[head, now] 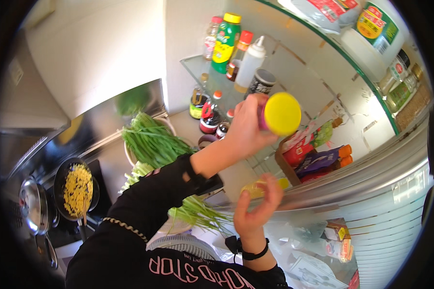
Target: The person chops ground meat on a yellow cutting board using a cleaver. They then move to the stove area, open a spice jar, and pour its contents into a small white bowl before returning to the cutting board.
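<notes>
My left hand (247, 126) is closed around a jar with a round yellow lid (283, 113); the lid faces the camera and a purplish strip of the jar's side shows. The arm reaches across from the lower left, in a black sleeve. Lower down, my right hand (258, 209) is raised, with thumb and fingers spread and curled. A blurred yellowish thing (252, 189) shows by its fingertips; whether they touch it is unclear. Another yellow lid (283, 183) lies just beyond the fingers. Above the left hand, a black patterned canister (262, 82) stands on a glass shelf (217, 83).
Several bottles, including a green one with a yellow cap (227, 43), stand on the shelf. Below are sauce bottles (209, 117). Leafy greens (152, 141) fill a container. At left, a black pan (74, 191) of yellow food sits beside a lidded pot (34, 206). A box of packets (311, 155) is at right.
</notes>
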A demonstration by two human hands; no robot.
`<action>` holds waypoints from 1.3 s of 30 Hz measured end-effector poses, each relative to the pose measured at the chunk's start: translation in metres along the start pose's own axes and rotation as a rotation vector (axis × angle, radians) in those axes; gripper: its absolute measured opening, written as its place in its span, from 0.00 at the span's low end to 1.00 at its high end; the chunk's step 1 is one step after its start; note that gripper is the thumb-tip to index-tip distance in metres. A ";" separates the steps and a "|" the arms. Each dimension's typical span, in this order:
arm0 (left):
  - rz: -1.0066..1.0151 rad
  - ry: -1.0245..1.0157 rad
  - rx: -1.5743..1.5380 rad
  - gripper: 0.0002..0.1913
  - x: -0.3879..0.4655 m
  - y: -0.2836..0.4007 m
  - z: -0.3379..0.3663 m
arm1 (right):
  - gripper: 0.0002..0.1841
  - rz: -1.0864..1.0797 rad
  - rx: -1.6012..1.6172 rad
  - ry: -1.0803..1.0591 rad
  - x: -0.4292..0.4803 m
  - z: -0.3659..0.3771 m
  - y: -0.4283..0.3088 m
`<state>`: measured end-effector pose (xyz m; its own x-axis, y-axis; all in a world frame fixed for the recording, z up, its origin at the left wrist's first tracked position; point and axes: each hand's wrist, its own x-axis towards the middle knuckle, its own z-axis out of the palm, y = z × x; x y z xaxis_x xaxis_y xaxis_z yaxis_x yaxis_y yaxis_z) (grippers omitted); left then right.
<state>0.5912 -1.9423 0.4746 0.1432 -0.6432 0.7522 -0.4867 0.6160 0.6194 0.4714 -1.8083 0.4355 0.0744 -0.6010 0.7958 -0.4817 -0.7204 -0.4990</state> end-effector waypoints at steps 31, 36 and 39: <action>-1.261 -0.276 0.771 0.39 -0.423 0.150 -0.400 | 0.16 1.769 1.327 -1.581 -0.266 0.200 -0.209; -1.160 -0.708 1.185 0.35 -0.411 0.141 -0.375 | 0.14 1.778 1.571 -1.572 -0.314 0.210 -0.204; -1.204 -0.776 1.241 0.37 -0.405 0.135 -0.372 | 0.13 1.723 1.621 -1.547 -0.328 0.214 -0.201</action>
<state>0.7877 -1.4294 0.3369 0.6391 -0.6742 -0.3702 -0.7470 -0.6586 -0.0902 0.7310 -1.5411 0.2015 0.9246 0.1959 -0.3268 -0.2960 0.9094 -0.2921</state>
